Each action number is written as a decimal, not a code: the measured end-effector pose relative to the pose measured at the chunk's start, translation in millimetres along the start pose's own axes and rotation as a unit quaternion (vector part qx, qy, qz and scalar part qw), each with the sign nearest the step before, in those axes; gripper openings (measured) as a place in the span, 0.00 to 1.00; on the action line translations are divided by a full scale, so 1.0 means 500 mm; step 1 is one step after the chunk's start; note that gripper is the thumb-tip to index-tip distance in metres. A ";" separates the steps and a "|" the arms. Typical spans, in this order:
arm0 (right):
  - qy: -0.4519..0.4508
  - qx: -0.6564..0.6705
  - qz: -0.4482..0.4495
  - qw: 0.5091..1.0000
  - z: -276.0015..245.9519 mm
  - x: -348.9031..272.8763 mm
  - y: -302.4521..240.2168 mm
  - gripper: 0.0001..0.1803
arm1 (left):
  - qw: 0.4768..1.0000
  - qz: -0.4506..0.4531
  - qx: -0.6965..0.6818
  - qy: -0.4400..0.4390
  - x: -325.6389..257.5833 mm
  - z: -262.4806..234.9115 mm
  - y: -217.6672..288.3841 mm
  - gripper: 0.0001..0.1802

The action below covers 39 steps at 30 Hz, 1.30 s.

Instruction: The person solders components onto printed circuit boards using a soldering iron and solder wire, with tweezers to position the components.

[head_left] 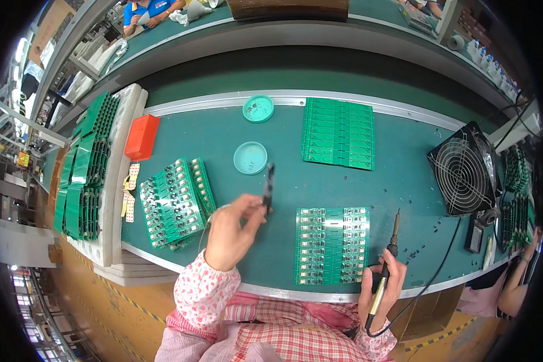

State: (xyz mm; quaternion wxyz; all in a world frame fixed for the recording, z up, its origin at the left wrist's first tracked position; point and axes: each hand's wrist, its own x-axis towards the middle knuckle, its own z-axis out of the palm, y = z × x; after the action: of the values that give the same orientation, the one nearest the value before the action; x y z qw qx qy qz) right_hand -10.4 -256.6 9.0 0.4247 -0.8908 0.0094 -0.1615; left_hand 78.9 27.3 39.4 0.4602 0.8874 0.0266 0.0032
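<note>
Two hands at work, left hand (232, 226) pinching a thin dark strip (268, 187) upright above the green bench (404, 181), right hand (383, 283) gripping a soldering iron (391, 253), tip pointing up-away, just beside a green populated circuit panel (332, 244).

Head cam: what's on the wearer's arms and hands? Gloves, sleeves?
No gloves: left hand and right hand are bare. Left forearm wears a pink-and-white floral oversleeve with a gathered cuff; a similar cuff shows at the right wrist. Red-and-white checked clothing below.

The desk (404, 181) is dark green, the circuit boards (332, 244) brighter green with white rows. The box (141, 137) is orange, the two round lids (250, 158) teal, the sleeves (202, 292) pink-flowered.
</note>
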 end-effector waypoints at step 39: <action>0.003 0.037 -0.039 0.999 0.019 0.004 -0.001 0.11 | 0.977 0.138 0.132 0.091 -0.017 0.015 0.013 0.16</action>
State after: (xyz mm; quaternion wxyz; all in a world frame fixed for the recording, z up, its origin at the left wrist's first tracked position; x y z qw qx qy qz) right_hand -5.7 -249.3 4.2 0.4510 -0.8735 -0.0298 -0.1811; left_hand 71.1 16.9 40.7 0.3299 0.9314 -0.0541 0.1443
